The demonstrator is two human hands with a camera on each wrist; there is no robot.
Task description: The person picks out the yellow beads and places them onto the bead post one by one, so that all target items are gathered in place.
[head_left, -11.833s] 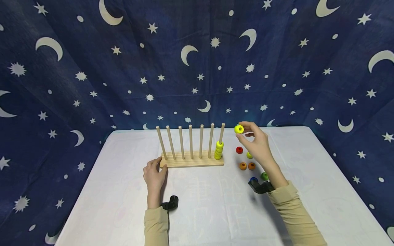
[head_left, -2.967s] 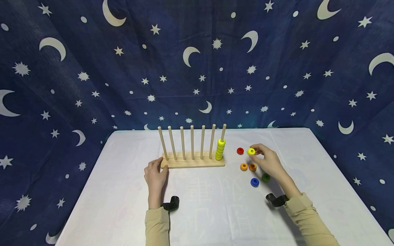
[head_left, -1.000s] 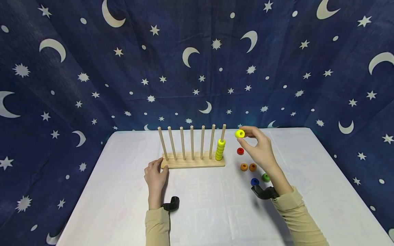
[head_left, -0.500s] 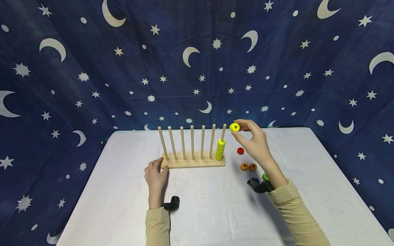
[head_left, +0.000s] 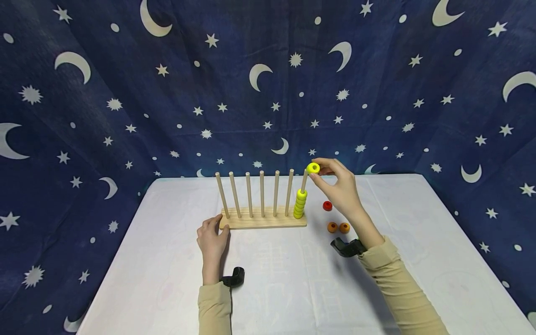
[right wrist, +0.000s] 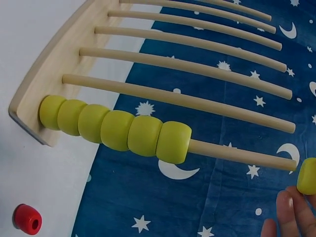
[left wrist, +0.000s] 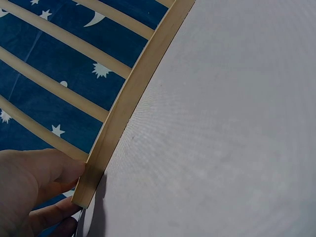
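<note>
My right hand (head_left: 342, 190) pinches a yellow bead (head_left: 313, 168) between thumb and fingers, beside the tip of the rightmost peg (head_left: 304, 180). In the right wrist view the held bead (right wrist: 308, 177) sits just off the peg's end, its hole out of sight. Several yellow beads (right wrist: 117, 130) are stacked on that peg, down to the base. The wooden peg rack (head_left: 263, 224) stands upright, its other pegs bare. At its left end my left hand (head_left: 211, 239) grips the base, the thumb at the front; the left wrist view shows fingers (left wrist: 54, 213) around the base's end.
Right of the rack, a red bead (head_left: 327, 205) and two orange beads (head_left: 332, 227) lie on the white tablecloth (head_left: 268, 288). My right wrist and its black camera (head_left: 348, 247) cover the area below them. A dark blue starry curtain (head_left: 234, 83) hangs behind the table.
My right hand set one yellow bead on the rightmost peg, then picked up another from the table. It has carried this one up and left to the peg's tip. The left hand stays put.
</note>
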